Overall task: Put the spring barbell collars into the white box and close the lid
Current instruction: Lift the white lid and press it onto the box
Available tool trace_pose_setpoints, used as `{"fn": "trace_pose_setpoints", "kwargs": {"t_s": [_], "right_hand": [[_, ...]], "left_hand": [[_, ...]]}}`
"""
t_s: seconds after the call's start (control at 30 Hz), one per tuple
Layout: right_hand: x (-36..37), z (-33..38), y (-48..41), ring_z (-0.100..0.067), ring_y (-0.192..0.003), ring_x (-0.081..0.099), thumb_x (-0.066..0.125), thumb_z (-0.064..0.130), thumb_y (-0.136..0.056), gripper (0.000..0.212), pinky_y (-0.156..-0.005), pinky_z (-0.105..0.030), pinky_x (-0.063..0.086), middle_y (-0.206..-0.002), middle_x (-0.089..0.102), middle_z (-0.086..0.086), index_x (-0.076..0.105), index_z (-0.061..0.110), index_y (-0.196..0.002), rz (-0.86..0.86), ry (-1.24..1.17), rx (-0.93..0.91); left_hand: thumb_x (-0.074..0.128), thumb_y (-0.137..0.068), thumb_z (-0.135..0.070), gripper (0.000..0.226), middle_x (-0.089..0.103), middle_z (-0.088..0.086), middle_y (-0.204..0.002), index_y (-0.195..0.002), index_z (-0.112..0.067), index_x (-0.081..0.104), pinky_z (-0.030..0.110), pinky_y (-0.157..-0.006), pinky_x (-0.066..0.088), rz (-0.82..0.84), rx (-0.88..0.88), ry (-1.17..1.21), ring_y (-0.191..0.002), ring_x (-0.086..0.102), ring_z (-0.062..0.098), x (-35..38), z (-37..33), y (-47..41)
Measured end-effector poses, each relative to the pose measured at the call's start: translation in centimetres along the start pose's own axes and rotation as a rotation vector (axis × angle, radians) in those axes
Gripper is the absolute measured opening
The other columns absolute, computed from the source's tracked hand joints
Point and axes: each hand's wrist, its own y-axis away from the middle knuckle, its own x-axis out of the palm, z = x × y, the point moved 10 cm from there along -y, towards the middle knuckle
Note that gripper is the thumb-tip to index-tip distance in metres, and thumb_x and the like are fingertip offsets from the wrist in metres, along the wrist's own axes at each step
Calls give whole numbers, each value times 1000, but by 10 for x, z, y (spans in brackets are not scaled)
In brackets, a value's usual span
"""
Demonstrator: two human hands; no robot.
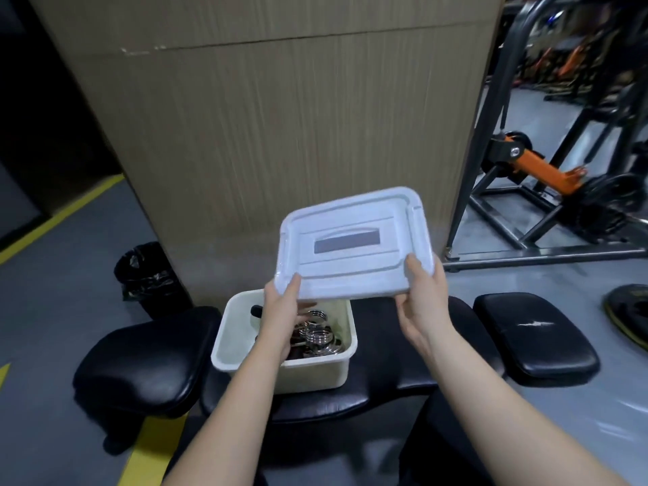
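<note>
The white box [312, 368] sits open on a black padded bench. Inside it lie several metal spring barbell collars [321, 336], partly hidden behind my left wrist. I hold the white lid [354, 243] in the air above and behind the box, tilted with its far edge raised. My left hand [284, 310] grips the lid's near left corner, directly over the box. My right hand [426, 299] grips the lid's near right corner, to the right of the box.
The black bench [378, 384] has a round pad [147, 363] at the left and a rectangular pad [533, 333] at the right. A black lined bin [150, 275] stands by a large tan wall. Gym machines [547, 163] fill the right side.
</note>
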Motion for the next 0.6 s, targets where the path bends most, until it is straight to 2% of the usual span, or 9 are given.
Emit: {"fn": "trace_pose_setpoints", "kwargs": {"t_s": [0.07, 0.13, 0.23, 0.27, 0.33, 0.4, 0.47, 0.53, 0.6], "right_hand": [[2, -22, 2, -22, -107, 69, 54, 7, -97, 37, -76, -35, 59, -121, 70, -6, 56, 19, -132, 39, 62, 135], [4, -36, 4, -21, -104, 70, 58, 5, -94, 41, -77, -35, 57, -120, 72, -4, 57, 19, -133, 130, 184, 188], [10, -42, 9, -4, -100, 69, 58, 0, -89, 56, -80, -22, 55, -113, 74, 13, 60, 39, -129, 312, 624, 101], [13, -48, 11, 0, -97, 69, 58, 1, -88, 56, -76, -18, 55, -111, 74, 15, 60, 41, -126, 355, 754, 96], [14, -62, 11, -7, -96, 70, 61, 4, -85, 48, -72, -19, 55, -110, 73, 9, 62, 29, -127, 363, 845, 153], [7, -67, 5, -14, -91, 68, 59, 13, -85, 36, -65, -24, 52, -106, 70, 3, 61, 17, -121, 223, 863, 183], [0, -60, -3, -16, -79, 60, 56, 29, -86, 18, -57, -28, 44, -92, 64, 3, 58, 15, -99, 38, 886, 139], [2, -57, -8, -18, -76, 57, 57, 45, -87, 32, -57, -32, 42, -86, 58, 3, 51, 14, -89, 1, 993, 87], [9, -59, -9, -18, -79, 60, 58, 54, -87, 43, -60, -34, 45, -88, 61, 2, 51, 12, -94, 45, 1194, 21]], "left_hand": [[55, -98, -40, 30, 68, 9, -110, -117, -17, 52, 44, -74, 60, -133, -8, 104, -83, 71, 26, -26, -3, -3], [60, -94, -42, 32, 72, 13, -109, -109, -14, 61, 41, -77, 55, -222, -66, 164, -87, 69, 27, -55, 1, -9], [63, -95, -36, 30, 74, 9, -100, -108, -9, 66, 36, -70, 56, -261, -98, 166, -85, 70, 28, -89, 0, -14], [62, -95, -36, 29, 73, 8, -100, -107, -9, 65, 34, -68, 55, -296, -55, 84, -86, 69, 26, -101, -5, -14], [60, -95, -39, 29, 70, 3, -102, -108, -13, 64, 29, -63, 50, -379, 77, -163, -89, 66, 22, -122, -21, -9], [56, -96, -42, 29, 69, -2, -100, -109, -18, 65, 28, -60, 43, -383, 165, -356, -91, 64, 21, -125, -31, -2], [52, -97, -44, 30, 68, -3, -99, -108, -20, 64, 31, -63, 41, -352, 209, -501, -91, 62, 22, -122, -32, 1], [49, -97, -50, 34, 66, 0, -97, -105, -19, 62, 33, -66, 42, -367, 208, -672, -89, 61, 26, -125, -29, 2], [44, -95, -56, 39, 62, 2, -95, -100, -19, 57, 36, -68, 45, -431, 145, -862, -86, 59, 29, -136, -24, 0]]}}
